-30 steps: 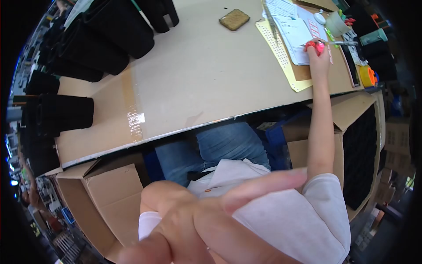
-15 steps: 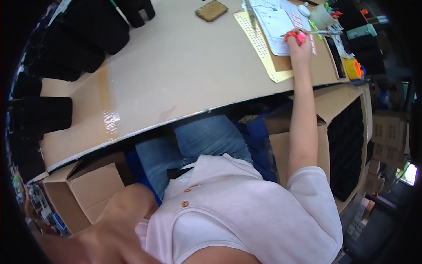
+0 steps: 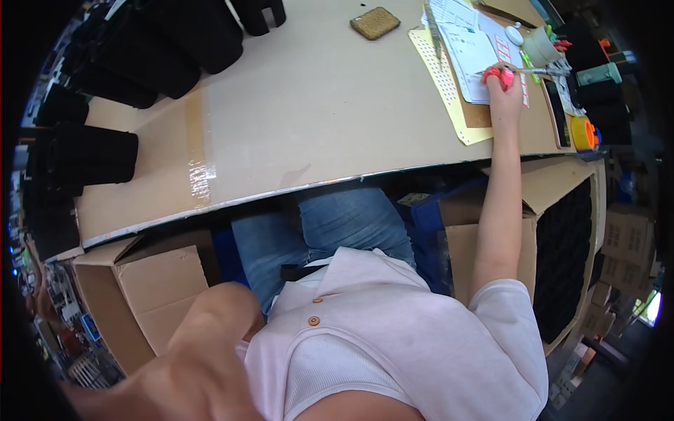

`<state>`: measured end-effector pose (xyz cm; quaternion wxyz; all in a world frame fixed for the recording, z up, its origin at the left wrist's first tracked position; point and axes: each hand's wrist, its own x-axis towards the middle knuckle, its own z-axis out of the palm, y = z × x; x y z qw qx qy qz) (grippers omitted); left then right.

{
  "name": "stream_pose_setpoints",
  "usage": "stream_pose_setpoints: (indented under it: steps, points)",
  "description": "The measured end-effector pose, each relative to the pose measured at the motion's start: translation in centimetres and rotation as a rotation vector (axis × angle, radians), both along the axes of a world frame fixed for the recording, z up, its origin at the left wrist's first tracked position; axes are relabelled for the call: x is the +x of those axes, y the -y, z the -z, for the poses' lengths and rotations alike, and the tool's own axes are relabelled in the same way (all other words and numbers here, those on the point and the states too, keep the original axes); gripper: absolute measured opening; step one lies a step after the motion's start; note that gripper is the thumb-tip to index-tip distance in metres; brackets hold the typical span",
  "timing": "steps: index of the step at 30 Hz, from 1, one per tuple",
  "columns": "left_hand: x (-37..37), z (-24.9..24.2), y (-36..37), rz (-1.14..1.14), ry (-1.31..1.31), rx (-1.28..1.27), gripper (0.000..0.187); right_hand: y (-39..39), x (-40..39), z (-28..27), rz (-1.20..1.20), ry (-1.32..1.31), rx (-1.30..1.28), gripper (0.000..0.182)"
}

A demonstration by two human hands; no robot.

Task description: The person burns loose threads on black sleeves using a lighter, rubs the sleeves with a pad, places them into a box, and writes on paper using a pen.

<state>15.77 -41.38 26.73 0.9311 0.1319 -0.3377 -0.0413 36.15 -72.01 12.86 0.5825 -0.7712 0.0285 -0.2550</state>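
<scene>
My right hand (image 3: 507, 95) reaches across the table at the right and lies over the papers. Its fingers are closed round the red and pink handles of what look like scissors (image 3: 493, 74); most of the tool is hidden by the hand. White written sheets (image 3: 472, 57) and a yellow dotted sheet (image 3: 449, 98) are under and beside this hand. A silver pen-like tool (image 3: 540, 71) is just to its right. My left arm (image 3: 203, 344) is bent close to the camera at the lower left, and its hand does not show.
Black pots (image 3: 175, 42) line the table's left side. A brown sponge-like block (image 3: 375, 23) sits near the far edge. A phone (image 3: 557, 112), an orange and yellow tape holder (image 3: 584, 132) and a pen cup (image 3: 540, 48) are at the right. Open cardboard boxes (image 3: 161, 288) flank my legs below.
The whole view has shifted, so the table and its things appear farther right. My right hand stays over the papers with the red-handled tool. The left arm remains bent near the camera.
</scene>
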Motion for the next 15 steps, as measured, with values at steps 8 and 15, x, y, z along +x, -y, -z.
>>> stream_pose_setpoints:
  steps: [8,15]
  points:
    - [2.6,-0.5,1.2,-0.088,0.006,0.077,0.043,0.3,-0.2,-0.3,0.027,-0.037,-0.114,0.022]
    - [3.7,-1.3,4.6,-0.185,0.009,0.118,0.044,1.1,0.2,-0.1,0.003,-0.03,-0.204,0.022]
